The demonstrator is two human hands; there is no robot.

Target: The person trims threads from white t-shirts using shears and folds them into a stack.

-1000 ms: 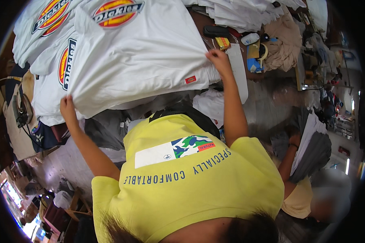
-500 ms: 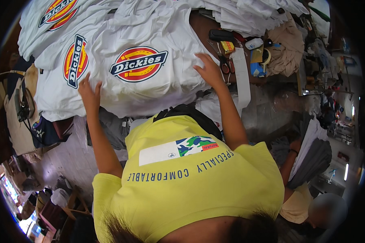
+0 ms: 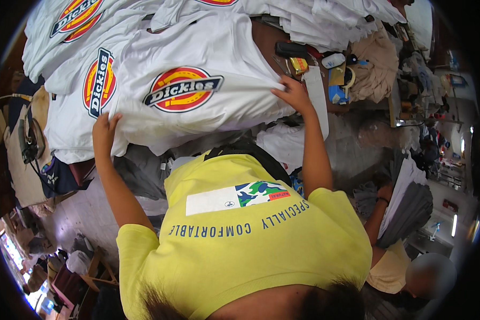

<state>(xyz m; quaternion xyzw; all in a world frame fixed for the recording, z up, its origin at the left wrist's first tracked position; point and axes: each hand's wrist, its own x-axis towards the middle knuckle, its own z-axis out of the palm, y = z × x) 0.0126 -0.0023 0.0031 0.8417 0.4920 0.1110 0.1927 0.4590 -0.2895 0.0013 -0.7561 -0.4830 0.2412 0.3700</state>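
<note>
A white shirt (image 3: 234, 64) lies spread on the table in front of me, with a red, yellow and dark blue oval print. My right hand (image 3: 295, 97) pinches its right edge and stretches the cloth taut. At the left, my left hand (image 3: 104, 134) has its fingers closed on the near-left edge of white cloth; its fingertips are partly hidden. Under and left of this shirt is another white shirt (image 3: 66, 109) with the same print turned sideways.
More white shirts (image 3: 314, 24) are heaped at the back. Right of my right hand lie a white strip (image 3: 317, 93), a black case (image 3: 291, 49), a tape roll (image 3: 349, 77) and beige cloth (image 3: 376, 66). An iron (image 3: 32, 141) stands far left. Another person's arm (image 3: 376, 221) is at lower right.
Both hands have moved outward and closed on the cloth. The shirt's right side is pulled rightward and now covers the spot where scissors showed.
</note>
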